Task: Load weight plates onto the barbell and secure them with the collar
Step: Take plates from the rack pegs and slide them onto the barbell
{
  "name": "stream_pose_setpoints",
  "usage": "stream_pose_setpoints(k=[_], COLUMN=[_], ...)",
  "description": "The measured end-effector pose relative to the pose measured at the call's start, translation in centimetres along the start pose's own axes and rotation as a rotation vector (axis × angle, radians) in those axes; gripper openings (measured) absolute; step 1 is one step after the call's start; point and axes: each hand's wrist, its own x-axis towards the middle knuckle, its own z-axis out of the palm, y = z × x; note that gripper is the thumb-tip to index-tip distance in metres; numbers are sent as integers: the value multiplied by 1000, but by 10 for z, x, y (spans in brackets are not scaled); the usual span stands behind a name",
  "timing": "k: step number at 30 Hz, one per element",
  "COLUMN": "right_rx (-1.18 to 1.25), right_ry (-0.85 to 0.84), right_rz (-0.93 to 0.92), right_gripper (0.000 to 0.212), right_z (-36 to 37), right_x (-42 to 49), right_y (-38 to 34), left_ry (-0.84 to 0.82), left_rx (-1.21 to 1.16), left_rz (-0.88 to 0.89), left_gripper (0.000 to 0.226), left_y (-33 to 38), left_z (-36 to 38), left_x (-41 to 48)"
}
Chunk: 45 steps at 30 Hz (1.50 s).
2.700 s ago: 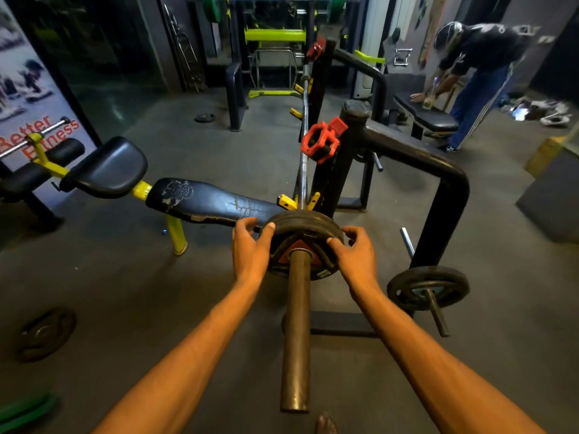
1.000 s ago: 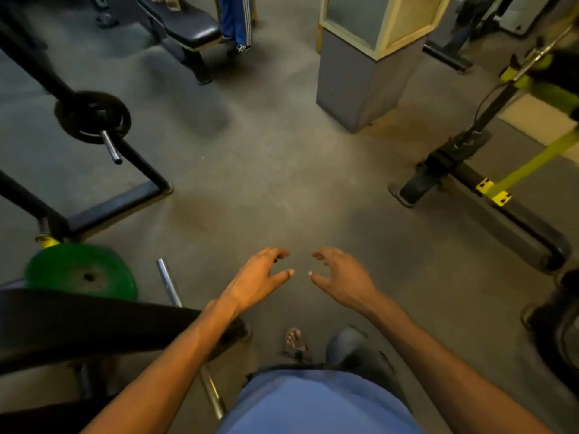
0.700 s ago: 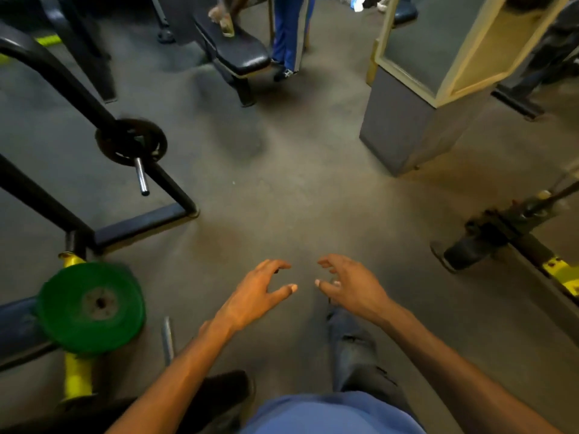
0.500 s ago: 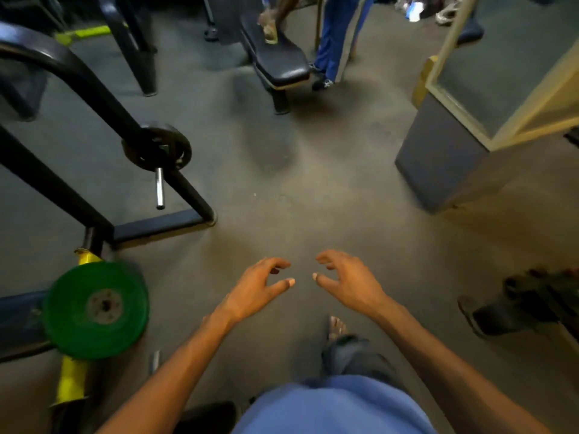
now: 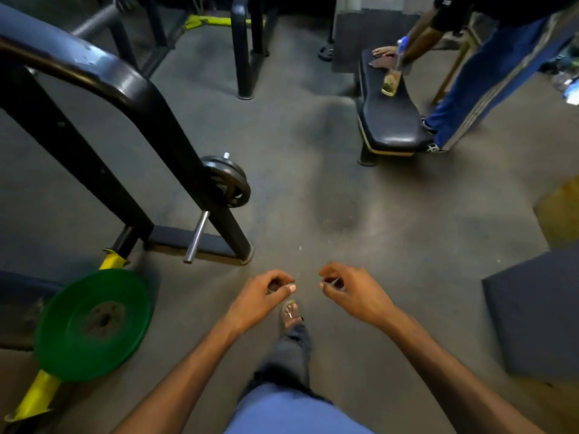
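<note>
L hand (image 5: 261,297) & R hand (image 5: 352,291) out front, fingers curled, empty.

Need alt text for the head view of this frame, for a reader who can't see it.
Both hands, the left hand and the right hand, hang empty with fingers curled over a grey gym floor. To the left, a green plate sits on a yellow-and-black rack, and a small black plate hangs on a frame peg. A second person leans on a black bench at upper right.

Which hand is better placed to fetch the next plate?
Probably left: the left hand is empty and on the side of the green plate and the small black plate; the right hand is farther.
</note>
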Motion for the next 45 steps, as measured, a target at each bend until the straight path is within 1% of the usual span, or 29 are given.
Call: stream_pose_setpoints(k=[2, 5, 10, 14, 17, 21, 23, 26, 28, 30, 34, 36, 39, 41, 43, 45], right_rx=[-11, -37, -59, -130, -198, -266, -320, -409, -472, -513, -629, -684, -778, -834, -892, -944], right_ry=[-13, -67, -109, -200, -300, -413, -505, -662, -758, -815, -911, -968, -1054, -1106, -1167, -1228], right_rz=[-3, 7, -58, -158, -260, -415, -486, -646, -718, -811, -959, -1043, -1164, -1219, -1265, -1335], right_gripper=[38, 30, 38, 41, 34, 30, 30, 31, 31, 30, 28, 28, 28, 32, 33, 33], right_z=[-23, -63, -117, -140, -150, -163, -163, -151, -139, -121, -88, -78, -67, -57, -46, -31], right_x=[54, 129, 253, 367, 459, 560, 603, 653, 677, 702, 741, 753, 769, 778, 787, 798], right_y=[-4, -20, -51, -76, -91, -122, -145, -185, -211, -235, -271, -288, -314, -329, -342, -351], left_ry=[-10, -5, 29, 114, 209, 384, 482, 606, 668, 756, 880, 965, 1048, 1114, 1184, 1261], left_rx=[-9, 24, 53, 25, -31, -135, -176, -271, -316, -357, -387, -446, -536, -587, -655, -721], left_rz=[-36, -32, -83, -157, -245, -409, -490, -592, -654, -702, -826, -881, -967, -1022, -1073, -1113], left_gripper=[23, 23, 24, 24, 24, 21, 22, 21, 19, 18, 15, 14, 14, 13, 7, 9], left_y=[4, 18, 34, 23, 7, -2, 1, -1, -8, -22, -49, -53, -53, -54, -52, -52], left_z=[-21, -55, -110, -138, -158, -188, -203, -223, -233, -242, -256, -258, -258, -253, -246, -240], left_x=[55, 132, 238, 314, 372, 430, 450, 470, 480, 492, 510, 514, 518, 522, 527, 538])
